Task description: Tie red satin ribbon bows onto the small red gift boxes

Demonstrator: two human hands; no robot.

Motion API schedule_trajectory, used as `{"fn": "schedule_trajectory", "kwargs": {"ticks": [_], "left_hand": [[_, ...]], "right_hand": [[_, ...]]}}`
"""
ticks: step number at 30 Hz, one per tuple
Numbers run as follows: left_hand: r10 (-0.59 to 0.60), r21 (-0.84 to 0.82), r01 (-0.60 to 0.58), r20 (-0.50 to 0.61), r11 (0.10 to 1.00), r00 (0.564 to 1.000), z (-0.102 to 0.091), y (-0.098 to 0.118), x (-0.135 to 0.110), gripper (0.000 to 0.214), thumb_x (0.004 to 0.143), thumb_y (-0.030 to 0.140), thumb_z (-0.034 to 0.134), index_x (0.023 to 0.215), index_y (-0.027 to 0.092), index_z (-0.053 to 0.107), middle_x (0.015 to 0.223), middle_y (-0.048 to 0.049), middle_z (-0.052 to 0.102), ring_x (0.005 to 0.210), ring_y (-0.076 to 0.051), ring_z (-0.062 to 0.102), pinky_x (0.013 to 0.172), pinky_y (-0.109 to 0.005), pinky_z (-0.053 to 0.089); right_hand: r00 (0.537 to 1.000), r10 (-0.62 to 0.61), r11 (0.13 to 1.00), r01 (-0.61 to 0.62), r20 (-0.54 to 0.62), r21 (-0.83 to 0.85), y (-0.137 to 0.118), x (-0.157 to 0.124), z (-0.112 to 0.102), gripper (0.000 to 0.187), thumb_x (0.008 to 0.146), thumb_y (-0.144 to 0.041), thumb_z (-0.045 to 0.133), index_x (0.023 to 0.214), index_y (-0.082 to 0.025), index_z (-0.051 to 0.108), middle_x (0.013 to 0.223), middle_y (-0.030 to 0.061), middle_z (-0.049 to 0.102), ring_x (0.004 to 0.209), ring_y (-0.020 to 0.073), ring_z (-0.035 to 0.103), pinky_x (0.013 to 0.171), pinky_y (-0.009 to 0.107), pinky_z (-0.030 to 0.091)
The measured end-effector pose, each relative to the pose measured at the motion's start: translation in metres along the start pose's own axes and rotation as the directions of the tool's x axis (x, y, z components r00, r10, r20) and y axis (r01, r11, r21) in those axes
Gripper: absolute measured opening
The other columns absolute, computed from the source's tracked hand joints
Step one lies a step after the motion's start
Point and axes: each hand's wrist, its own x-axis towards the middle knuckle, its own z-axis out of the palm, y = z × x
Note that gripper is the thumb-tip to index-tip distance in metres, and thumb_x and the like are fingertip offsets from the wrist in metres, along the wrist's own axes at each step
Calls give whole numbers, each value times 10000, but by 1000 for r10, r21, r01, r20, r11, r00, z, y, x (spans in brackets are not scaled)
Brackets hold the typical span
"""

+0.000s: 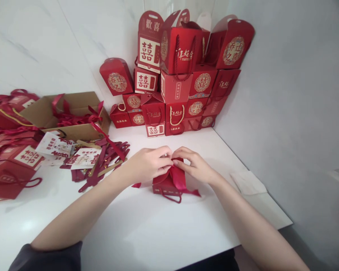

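A small red gift box [164, 182] with a dark red cord handle [172, 199] stands on the white table in front of me. Over its top runs a shiny red ribbon [178, 177], one tail hanging down the right side. My left hand [155, 162] pinches the ribbon at the top of the box, fingertips pressed together. From the other side my right hand [192, 163] meets it, thumb and fingers closed on the same ribbon. The exact spot where the fingertips grip is partly hidden by the fingers.
Stacked red gift boxes [176, 88] rise against the wall at the back. On the left lie an open cardboard box [81, 131] of red ribbons, dark red tags [101, 162], printed cards [84, 158] and more red boxes [9, 178]. A white cloth or paper [248, 182] lies by the right edge.
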Motion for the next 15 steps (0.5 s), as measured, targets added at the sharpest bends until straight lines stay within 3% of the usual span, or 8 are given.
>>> {"fn": "schedule_trajectory", "kwargs": {"ticks": [3,7,11,15], "left_hand": [[94,84,-82,-141,993,986,12,-2,-3,137,897,190,526,899,172,661,892,-14,668,717,-92,633,626,-200,499],[127,83,-108,-276,991,953,27,-6,-6,75,862,158,580,912,166,637,871,-11,693,780,-105,658,685,-203,522],[161,101,-135,-324,986,932,30,-7,-7,71,848,153,596,908,162,633,855,-15,702,749,-106,663,665,-206,528],[73,-9,-80,-301,997,951,29,-8,-6,85,863,167,573,872,187,656,827,2,713,741,-96,669,679,-194,527]], "right_hand": [[1000,-14,999,13,-25,-43,3,-1,-3,188,915,-223,537,988,-257,707,1125,62,612,1080,203,566,977,398,443],[1000,-17,1000,17,-25,6,2,-3,-8,195,895,-209,569,980,-278,730,1152,48,646,1107,201,581,990,405,453],[996,-26,999,28,-87,18,-5,-3,-11,172,862,-199,614,973,-270,725,1211,51,632,1133,204,582,1005,410,452],[996,-58,998,58,-74,-10,-8,-2,-9,154,859,-172,606,921,-261,715,1104,46,691,1079,206,609,972,419,471]]}}
